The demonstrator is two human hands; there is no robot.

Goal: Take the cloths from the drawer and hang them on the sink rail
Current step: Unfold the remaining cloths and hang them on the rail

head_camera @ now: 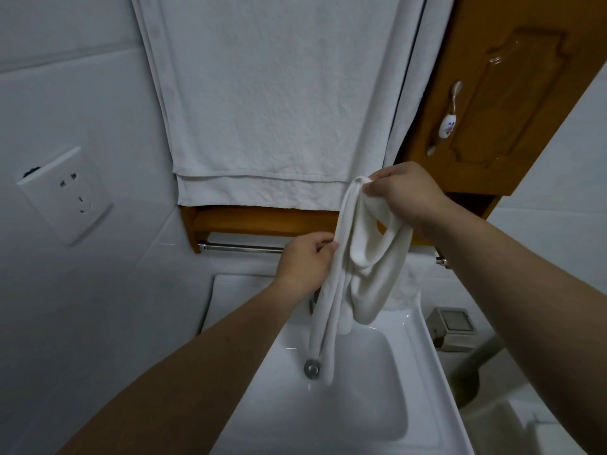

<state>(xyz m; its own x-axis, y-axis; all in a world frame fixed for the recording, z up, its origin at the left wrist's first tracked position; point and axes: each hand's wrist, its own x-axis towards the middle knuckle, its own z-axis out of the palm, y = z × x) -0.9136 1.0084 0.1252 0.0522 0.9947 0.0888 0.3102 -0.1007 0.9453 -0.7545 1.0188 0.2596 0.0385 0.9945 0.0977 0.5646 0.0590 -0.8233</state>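
Plainly the white cloth (pixel 364 257) is soft and light: it sags in long loose loops from both hands, with no stiffness of its own, and its lowest tail dangles over the sink (pixel 414 366) near the drain (pixel 312 368). It hangs just in front of the metal rail (pixel 241 247), not yet draped over it. The right hand (pixel 405 192) pinches the cloth's top fold between thumb and fingertips, above the rail. The left hand (pixel 307 257) has its grip pressed together on one hanging edge, level with the rail. Being limp, the cloth probably handles best held by an upper edge at two spread points, so it opens flat before it goes across the rail; bunched as it is, it could slide off.

Above the rail sits a wooden shelf, and a large white towel (pixel 262 103) hangs on the wall over that. A wooden cabinet door (pixel 499 103) stands up and right of the rail; a wall socket (pixel 67 193) is well to its left on white tile.
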